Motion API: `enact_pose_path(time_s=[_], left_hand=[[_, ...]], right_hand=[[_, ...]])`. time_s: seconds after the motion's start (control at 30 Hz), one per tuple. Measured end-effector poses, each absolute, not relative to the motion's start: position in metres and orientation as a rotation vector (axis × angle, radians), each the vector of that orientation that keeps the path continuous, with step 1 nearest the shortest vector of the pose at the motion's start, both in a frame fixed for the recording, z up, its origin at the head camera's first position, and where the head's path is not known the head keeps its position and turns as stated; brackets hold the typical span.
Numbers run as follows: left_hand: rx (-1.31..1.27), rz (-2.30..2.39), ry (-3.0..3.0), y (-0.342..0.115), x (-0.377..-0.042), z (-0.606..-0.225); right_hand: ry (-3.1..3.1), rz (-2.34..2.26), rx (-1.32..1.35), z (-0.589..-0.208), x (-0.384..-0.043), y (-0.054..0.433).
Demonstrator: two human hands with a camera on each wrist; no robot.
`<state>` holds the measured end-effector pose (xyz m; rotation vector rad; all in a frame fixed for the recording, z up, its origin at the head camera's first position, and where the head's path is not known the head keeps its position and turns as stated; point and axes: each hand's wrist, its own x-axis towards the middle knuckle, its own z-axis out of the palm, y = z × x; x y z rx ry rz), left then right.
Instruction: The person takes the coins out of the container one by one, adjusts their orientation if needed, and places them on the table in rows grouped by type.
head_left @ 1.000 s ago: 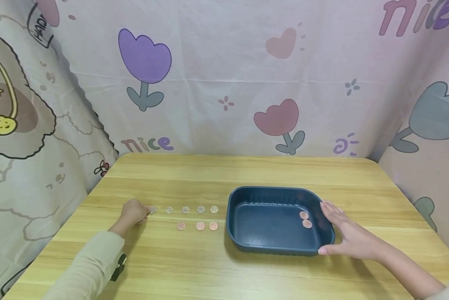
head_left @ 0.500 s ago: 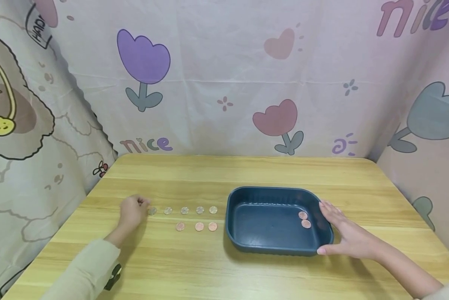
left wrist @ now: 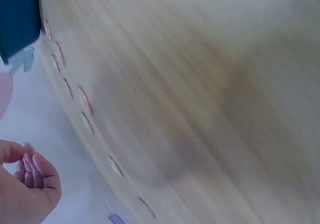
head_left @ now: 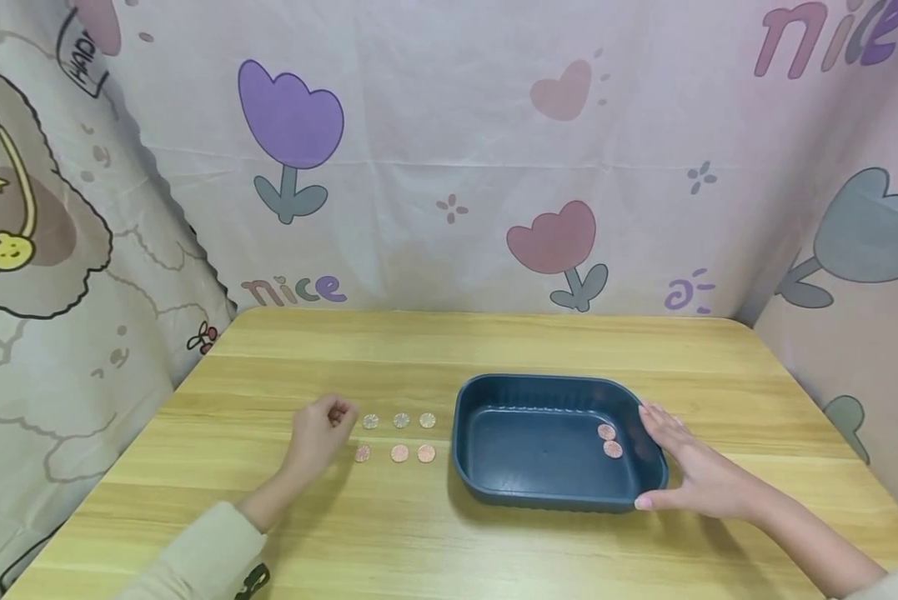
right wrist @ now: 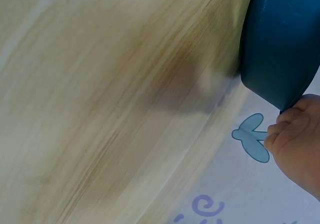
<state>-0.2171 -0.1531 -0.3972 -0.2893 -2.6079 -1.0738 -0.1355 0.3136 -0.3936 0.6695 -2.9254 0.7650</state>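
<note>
The basin [head_left: 531, 460] looks smooth plastic, coins [head_left: 399, 454] shiny metal, the tabletop [head_left: 418, 542] wood.

Soft light leaves faint shadows and pale sheen on the table [head_left: 388, 342], while both wrist views look hazy.

Downward head view, closer wrist views, shared tray [head_left: 539, 463]

- Can't see past left hand [head_left: 319, 437] in head view: can count only six discs [head_left: 401, 421] on the table [head_left: 388, 542] there, against eight in left wrist view.
- Can't confirm or rule out anything between left fingertips [left wrist: 29, 147].
- Can't read disc faces, too small.
- Losing most of blue tray [left wrist: 20, 19] off left wrist view's edge, part of right hand [right wrist: 300, 144] off right wrist view's.
- Losing part of dark strap [head_left: 253, 581] below head view's bottom edge.
</note>
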Motion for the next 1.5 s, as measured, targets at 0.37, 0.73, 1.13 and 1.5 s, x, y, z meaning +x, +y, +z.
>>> enact_pose_path(time_s=[0.37,0.73,1.13,1.5], left_hand=[[-0.383,-1.285,-2.540,-0.110,-0.203,-0.398],[-0.554,-1.558,-2.473,-0.043,-0.183,-0.384],[-0.810,-1.620,-2.467,0.009,-0.178,-0.382],[-0.642,-1.784,-2.506,0.067,-0.187,-0.391]], right_hand=[[-2.942,0.789,0.650,-0.394,-0.135,0.315],[-2.944,0.790,0.636,-0.395,-0.134,0.316],[-2.931,0.772,0.648,-0.393,-0.134,0.315],[-2.945,0.825,0.643,-0.392,-0.136,0.313]])
